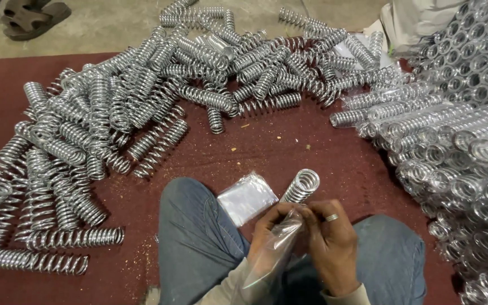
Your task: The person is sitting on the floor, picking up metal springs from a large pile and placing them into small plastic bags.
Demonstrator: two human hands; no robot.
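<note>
Over dark red matting (266, 152), both hands, left (275, 226) and right (331, 240), pinch a clear plastic sleeve (266, 257) around a steel spring (300, 186).

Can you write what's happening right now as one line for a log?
left hand: holds clear bag | right hand: holds bag mouth | spring: above both hands | loose springs: on red mat

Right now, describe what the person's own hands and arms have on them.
Both hands are bare, with no gloves. The right hand wears a plain silver-coloured ring on one finger. The left hand shows no ring that can be seen. A light beige sleeve cuff shows at the right wrist, and a sleeve of the same pale cloth covers the left forearm.
</note>
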